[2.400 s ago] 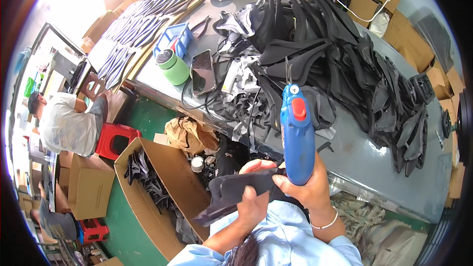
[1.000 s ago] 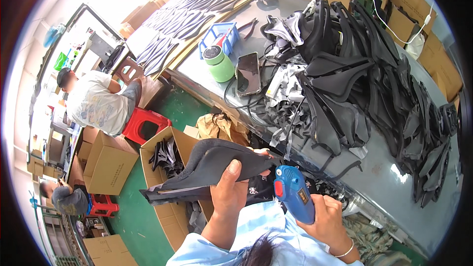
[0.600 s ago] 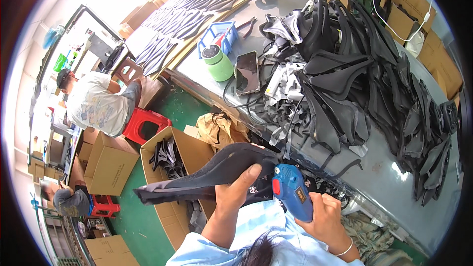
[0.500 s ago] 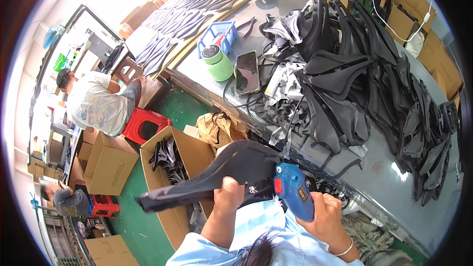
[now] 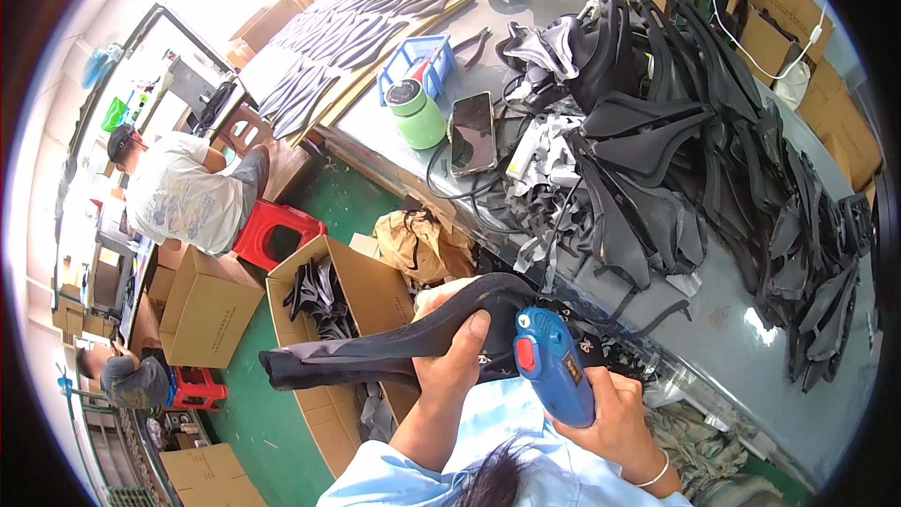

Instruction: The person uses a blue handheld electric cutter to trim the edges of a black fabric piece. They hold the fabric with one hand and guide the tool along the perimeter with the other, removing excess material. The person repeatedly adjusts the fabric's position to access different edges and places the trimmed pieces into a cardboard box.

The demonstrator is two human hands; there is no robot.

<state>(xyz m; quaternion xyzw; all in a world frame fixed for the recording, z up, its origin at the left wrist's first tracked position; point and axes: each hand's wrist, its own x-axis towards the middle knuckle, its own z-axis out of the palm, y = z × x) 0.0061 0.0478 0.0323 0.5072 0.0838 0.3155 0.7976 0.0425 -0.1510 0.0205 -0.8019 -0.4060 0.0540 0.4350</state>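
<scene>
In my left hand [image 5: 452, 357] is a long, curved black padded cover [image 5: 352, 355], its thumb on top and fingers wrapped round the middle. The narrow end of the cover sticks out left over an open carton. At its right end, a blue handheld power tool [image 5: 561, 380] with a red button sits in my right hand [image 5: 608, 418], fingers closed round the lower body. The tool's head is right against or beside the cover's edge; its working tip is hidden. A big heap of similar black covers [image 5: 648, 131] lies on the grey table [image 5: 751, 319].
Beside the heap are grey scraps [image 5: 544, 169], a phone [image 5: 472, 134], a green flask [image 5: 416, 115], a blue basket [image 5: 436, 52] and pliers [image 5: 477, 47]. An open carton [image 5: 324, 413] holds black pieces. Two people sit at left, one on a red stool [image 5: 272, 237].
My left hand has shifted its grip further round the black cover, which has folded narrower and turned more level. The tool has moved slightly left and down with my right hand.
</scene>
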